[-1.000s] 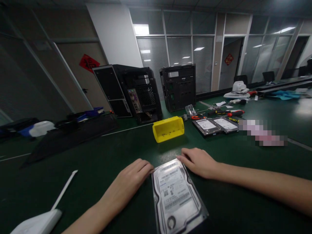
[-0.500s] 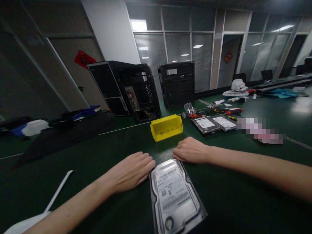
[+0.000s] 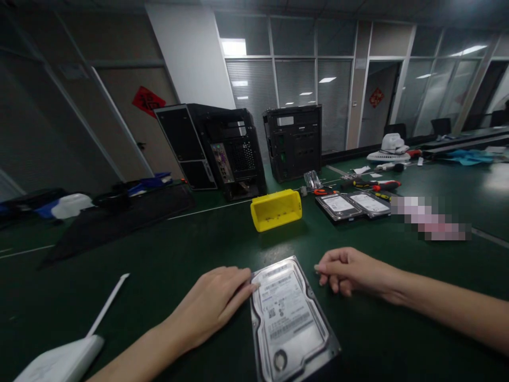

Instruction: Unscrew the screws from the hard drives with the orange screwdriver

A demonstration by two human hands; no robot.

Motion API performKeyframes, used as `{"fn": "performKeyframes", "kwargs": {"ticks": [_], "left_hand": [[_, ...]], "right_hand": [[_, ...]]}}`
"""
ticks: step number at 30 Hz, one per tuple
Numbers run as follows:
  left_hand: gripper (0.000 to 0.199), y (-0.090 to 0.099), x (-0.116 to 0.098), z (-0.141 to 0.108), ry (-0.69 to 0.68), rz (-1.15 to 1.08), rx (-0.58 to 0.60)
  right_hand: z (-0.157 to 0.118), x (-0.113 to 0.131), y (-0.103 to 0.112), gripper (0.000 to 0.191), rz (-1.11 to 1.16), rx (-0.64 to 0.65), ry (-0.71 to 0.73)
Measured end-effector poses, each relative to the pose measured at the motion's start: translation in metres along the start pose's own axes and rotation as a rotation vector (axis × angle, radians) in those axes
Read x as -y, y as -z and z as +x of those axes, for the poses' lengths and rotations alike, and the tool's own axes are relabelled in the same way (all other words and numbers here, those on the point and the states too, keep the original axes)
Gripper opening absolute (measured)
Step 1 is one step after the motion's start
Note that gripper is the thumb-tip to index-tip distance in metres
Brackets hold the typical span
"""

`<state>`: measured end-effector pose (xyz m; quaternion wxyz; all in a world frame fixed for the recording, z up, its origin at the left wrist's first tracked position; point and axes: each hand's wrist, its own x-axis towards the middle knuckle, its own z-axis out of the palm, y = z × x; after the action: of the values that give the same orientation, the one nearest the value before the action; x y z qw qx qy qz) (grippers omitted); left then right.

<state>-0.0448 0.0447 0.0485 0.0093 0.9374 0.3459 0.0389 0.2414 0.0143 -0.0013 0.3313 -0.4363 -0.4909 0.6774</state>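
A silver hard drive point(image 3: 287, 318) with a white printed label lies face up in front of me. My left hand point(image 3: 222, 300) is at its upper left edge, thumb on the top face and fingers curled against the side. To the right of the drive, my right hand point(image 3: 350, 270) is apart from it, with thumb and index finger pinched together and the other fingers curled. A tiny light speck shows at the pinched tips, too small to name. Beyond both hands stands a yellow bin point(image 3: 277, 210) with several small dark bits, perhaps screws, inside.
Two more hard drives point(image 3: 338, 204) lie at the right, near screwdrivers point(image 3: 385, 185) and orange-handled pliers point(image 3: 324, 191). Two black computer cases point(image 3: 294, 143) stand at the back. A white device with a stick-like antenna point(image 3: 107, 307) is at the lower left.
My right hand has moved from the drive's far end out to its right, fingers now pinched. My left hand has shifted its thumb onto the drive's top. The view has tilted slightly.
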Motion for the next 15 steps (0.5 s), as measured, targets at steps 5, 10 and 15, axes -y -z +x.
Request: {"fn": "performKeyframes", "kwargs": {"ticks": [5, 10, 15], "left_hand": [[0.03, -0.003, -0.002, -0.006, -0.292, -0.102, -0.009], [0.019, -0.01, -0.003, -0.007, -0.463, 0.026, -0.054], [0.018, -0.016, -0.004, -0.006, -0.542, 0.145, -0.103]], "right_hand": [[0.005, 0.013, -0.009, 0.018, 0.303, 0.208, -0.11], [0.013, 0.013, -0.007, 0.021, 0.631, 0.269, -0.146], [0.009, 0.011, -0.006, 0.035, 0.307, 0.202, -0.201]]}}
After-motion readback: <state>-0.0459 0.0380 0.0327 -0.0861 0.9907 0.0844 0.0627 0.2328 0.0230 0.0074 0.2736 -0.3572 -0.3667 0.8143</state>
